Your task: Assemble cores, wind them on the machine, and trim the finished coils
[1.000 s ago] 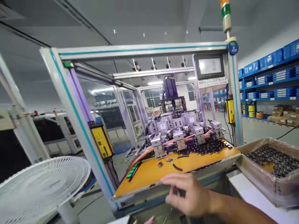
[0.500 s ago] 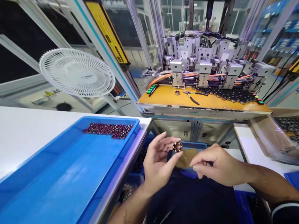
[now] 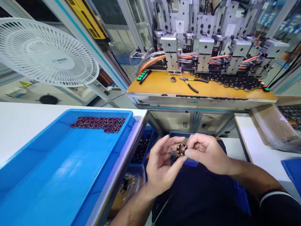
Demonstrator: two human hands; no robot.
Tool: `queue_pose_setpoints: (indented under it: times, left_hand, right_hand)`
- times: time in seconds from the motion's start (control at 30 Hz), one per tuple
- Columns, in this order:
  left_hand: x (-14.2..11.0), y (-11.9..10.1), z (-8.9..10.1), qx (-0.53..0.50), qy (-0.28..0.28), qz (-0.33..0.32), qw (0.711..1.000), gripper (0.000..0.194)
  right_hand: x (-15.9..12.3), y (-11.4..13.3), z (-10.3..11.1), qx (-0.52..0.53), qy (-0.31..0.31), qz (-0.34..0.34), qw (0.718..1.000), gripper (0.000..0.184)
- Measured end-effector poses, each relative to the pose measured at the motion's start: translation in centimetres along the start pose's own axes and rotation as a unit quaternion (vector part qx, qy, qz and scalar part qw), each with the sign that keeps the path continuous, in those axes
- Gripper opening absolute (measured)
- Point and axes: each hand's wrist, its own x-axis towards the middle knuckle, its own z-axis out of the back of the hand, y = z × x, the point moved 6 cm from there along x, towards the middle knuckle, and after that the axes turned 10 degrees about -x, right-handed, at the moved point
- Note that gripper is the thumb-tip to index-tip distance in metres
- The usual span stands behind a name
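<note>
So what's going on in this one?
A person holds a small copper-wound ring between their left hand and right hand. To their left, a blue plastic tray holds a patch of small dark parts. Ahead, pliers lie on the yellow plate of an assembly machine.

Pliers point(image 3: 190, 83) lie right of a coil point(image 3: 173, 79) on the benchtop point(image 3: 155, 84).

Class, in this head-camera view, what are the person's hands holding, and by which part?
The left hand and right hand together pinch a small copper-wound ring by its outer rim, with fingertips on opposite sides.
</note>
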Motion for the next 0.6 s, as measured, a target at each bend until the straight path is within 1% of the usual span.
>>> queue_pose_setpoints:
  times: [0.1, 0.2, 0.27, 0.37, 0.47, 0.53, 0.6]
  left_hand:
    - [0.2, 0.7, 0.5, -0.043, -0.035, 0.03, 0.998, 0.066]
    - [0.4, 0.9, 0.9, -0.074, -0.037, 0.044, 0.996, 0.062]
    - [0.3, 0.8, 0.9, -0.068, -0.025, 0.045, 0.996, 0.063]
    - [0.0, 0.6, 0.8, -0.044, -0.006, 0.041, 0.998, 0.065]
    - [-0.3, 0.6, 0.8, -0.069, -0.001, 0.06, 0.996, 0.061]
    - [-0.4, 0.9, 0.9, -0.107, 0.004, 0.096, 0.99, 0.049]
    - [-0.4, 1.2, 1.0, -0.134, 0.013, 0.132, 0.982, 0.034]
  right_hand:
    - [-0.8, -1.7, -0.5, 0.07, -0.04, 0.003, 0.997, 0.029]
    - [-1.5, -3.0, -0.4, 0.112, -0.053, -0.013, 0.992, 0.027]
    - [-1.5, -2.8, -0.2, 0.101, -0.045, -0.017, 0.994, 0.026]
    - [-1.1, -1.7, -0.3, 0.062, -0.028, -0.004, 0.998, 0.029]
    - [-1.2, -1.3, -0.5, 0.048, -0.032, 0.008, 0.998, 0.029]
    - [-1.5, -1.4, -0.5, 0.056, -0.038, 0.013, 0.998, 0.029]
    - [-1.8, -1.5, -0.4, 0.051, -0.032, 0.01, 0.998, 0.03]
